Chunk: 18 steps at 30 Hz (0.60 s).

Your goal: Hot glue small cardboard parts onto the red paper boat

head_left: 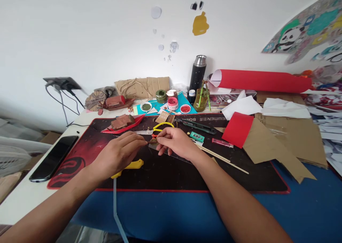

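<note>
My left hand (pixel 119 151) and my right hand (pixel 176 142) meet over the dark desk mat. Between their fingertips is a small brown piece (pixel 153 141), which both hands pinch; its exact kind is too small to make out. Under my left hand lies a yellow glue gun (pixel 135 164), partly covered by the hand, with a pale blue strip hanging from it over the desk edge. Just behind the hands are yellow-handled scissors (pixel 163 125). A brown block-like model on a red boat-shaped base (pixel 123 122) sits beyond my left hand.
A utility knife (pixel 197 126), thin wooden sticks (pixel 224 158) and red-and-brown cardboard (pixel 263 141) lie to the right. Open paint pots (pixel 172 102), a green-tinted jar (pixel 201 102) and a black flask (pixel 198 74) stand behind. A phone (pixel 55 157) lies at left.
</note>
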### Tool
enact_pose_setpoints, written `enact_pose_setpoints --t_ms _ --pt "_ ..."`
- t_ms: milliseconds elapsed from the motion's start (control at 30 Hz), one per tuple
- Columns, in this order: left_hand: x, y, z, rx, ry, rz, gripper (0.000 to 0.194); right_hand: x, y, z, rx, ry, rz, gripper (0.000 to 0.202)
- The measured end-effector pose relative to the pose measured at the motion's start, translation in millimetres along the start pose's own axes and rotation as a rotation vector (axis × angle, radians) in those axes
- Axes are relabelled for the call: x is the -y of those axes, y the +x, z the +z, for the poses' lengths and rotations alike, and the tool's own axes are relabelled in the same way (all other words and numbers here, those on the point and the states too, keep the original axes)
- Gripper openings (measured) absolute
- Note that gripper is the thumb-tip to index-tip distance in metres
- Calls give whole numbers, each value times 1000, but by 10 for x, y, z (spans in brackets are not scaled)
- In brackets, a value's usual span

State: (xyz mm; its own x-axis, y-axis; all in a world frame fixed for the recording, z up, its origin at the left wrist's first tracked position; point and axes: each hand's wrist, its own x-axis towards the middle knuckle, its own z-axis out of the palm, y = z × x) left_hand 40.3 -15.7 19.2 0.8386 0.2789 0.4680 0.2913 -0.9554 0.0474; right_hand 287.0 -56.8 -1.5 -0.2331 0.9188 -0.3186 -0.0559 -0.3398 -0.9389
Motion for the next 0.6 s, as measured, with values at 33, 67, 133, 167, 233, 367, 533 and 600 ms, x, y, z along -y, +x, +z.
enact_pose_setpoints --t_ms 33,67,133,167,233,367,533,600 --pt "1 0 1 0 -3 -1 24 -5 2 -3 3 -1 -4 14" --pt "2 -2 2 0 -3 -2 23 -9 4 -6 6 -3 -7 14" --pt "7 -7 6 0 -4 -12 21 -16 8 -10 8 -9 -9 13" --pt "9 -10 9 0 -7 -19 21 -18 8 -11 8 -12 -8 13" --pt "9 -17 15 2 -19 -26 21 -21 8 -12 9 -12 -6 13" --pt "-5 -13 22 7 -40 -42 21 -22 5 -15 9 -3 -17 13" --pt "-26 12 21 -18 -57 -59 22 -26 11 -17 6 5 -24 12" --pt "-29 18 21 -15 -71 -73 21 -32 14 -18 10 6 -28 11"
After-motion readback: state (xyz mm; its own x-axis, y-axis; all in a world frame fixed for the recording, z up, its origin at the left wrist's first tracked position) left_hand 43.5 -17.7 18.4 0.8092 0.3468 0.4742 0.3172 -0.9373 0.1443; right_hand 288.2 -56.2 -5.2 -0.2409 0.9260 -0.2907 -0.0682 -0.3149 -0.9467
